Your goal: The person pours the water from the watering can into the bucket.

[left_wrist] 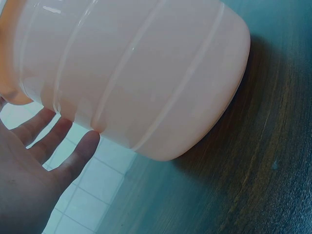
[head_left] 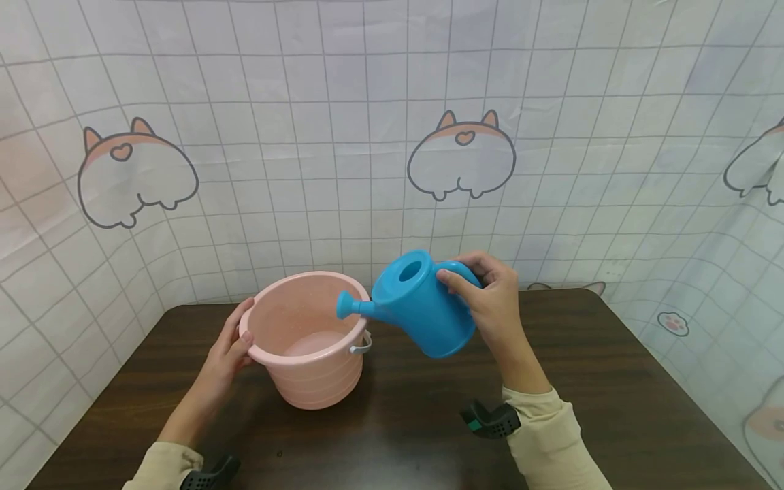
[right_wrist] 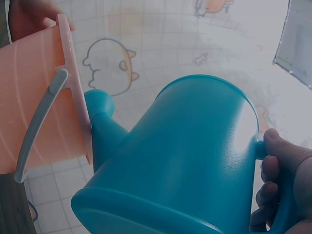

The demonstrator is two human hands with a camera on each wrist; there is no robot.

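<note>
A pink bucket [head_left: 315,378] is on the dark table, its mouth towards me and its grey handle hanging at the right side. My left hand [head_left: 228,348] holds its left rim, with fingers [left_wrist: 80,153] against the outer wall in the left wrist view. A blue watering can [head_left: 422,306] is off the table, tilted to the left. Its spout head [head_left: 345,305] is over the bucket's right rim. My right hand [head_left: 493,286] grips the can's handle, fingers curled round it in the right wrist view. No water is seen coming from the spout.
The dark wooden table [head_left: 404,435] runs back to a white gridded curtain [head_left: 294,136] with cartoon animal prints. The curtain also closes off the left and right sides. Black straps with devices [head_left: 493,420] are on both wrists.
</note>
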